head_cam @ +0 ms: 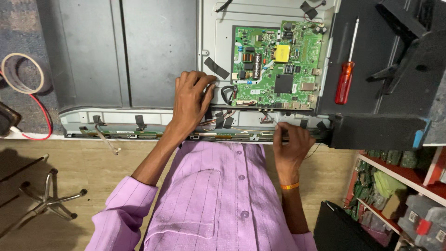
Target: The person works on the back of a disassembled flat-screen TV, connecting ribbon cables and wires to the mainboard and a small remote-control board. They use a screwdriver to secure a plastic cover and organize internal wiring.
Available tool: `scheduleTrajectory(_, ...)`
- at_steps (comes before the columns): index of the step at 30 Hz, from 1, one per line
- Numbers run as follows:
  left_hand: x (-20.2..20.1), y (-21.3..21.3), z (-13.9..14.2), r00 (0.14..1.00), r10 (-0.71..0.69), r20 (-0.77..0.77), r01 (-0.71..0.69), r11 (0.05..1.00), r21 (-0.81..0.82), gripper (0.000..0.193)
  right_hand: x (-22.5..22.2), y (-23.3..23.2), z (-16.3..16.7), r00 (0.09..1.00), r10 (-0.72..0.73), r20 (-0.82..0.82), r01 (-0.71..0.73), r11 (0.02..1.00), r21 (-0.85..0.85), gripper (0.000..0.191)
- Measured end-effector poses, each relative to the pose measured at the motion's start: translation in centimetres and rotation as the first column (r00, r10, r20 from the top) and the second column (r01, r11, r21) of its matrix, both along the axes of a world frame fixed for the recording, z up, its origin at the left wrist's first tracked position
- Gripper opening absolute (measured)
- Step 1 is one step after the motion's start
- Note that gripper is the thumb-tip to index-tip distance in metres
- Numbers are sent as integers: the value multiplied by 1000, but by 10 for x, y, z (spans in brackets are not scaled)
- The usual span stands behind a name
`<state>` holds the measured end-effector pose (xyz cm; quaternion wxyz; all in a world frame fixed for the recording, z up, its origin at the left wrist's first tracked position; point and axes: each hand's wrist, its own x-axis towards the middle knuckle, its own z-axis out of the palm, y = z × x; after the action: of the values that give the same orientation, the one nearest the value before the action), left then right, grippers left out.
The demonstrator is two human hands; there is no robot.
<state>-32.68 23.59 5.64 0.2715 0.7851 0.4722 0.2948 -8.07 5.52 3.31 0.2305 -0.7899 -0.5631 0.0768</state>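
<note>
The opened television panel (139, 56) is lying back-up on the desk (55, 128), looking broad, thin and prone to flexing; its metal rim seems the safest hold. The left hand (190, 100) is pressing flat beside the green circuit board (276, 65), grip spread wide, holding nothing. The right hand (291, 142) is pinching the narrow, fragile-looking strip board (223, 135) along the near edge.

You are in an electronics repair workshop. An opened flat-screen television (139, 60) lies face down on the bench, its green circuit board (277, 65) exposed. A red-handled screwdriver (346, 74) rests near the bench's right edge, above shelves (409, 181) crowded with spare boards and parts.
</note>
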Motion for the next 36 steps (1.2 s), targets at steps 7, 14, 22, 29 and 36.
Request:
scheduleTrajectory(7,0,1,-1,1000,-7,-1,7,1000,-4,17,-10,30,-9,998,56,-34,-54,997,62,9)
scheduleTrajectory(14,3,-1,-2,1000,-5,2,5,999,34,19,-15,21,2,990,45,-136,-41,999,35,23)
scheduleTrajectory(22,2,-1,-3,1000,4,11,-4,999,40,19,-2,-2,-8,1000,3,-10,-3,1000,-1,12)
scheduleTrajectory(29,3,-1,-3,1000,7,-7,-7,1000,27,18,3,21,-24,999,32,21,-34,996,88,10)
scheduleTrajectory(36,7,-2,-5,1000,-14,-27,15,999,34,19,-15,26,-9,994,-4,-107,14,996,87,13)
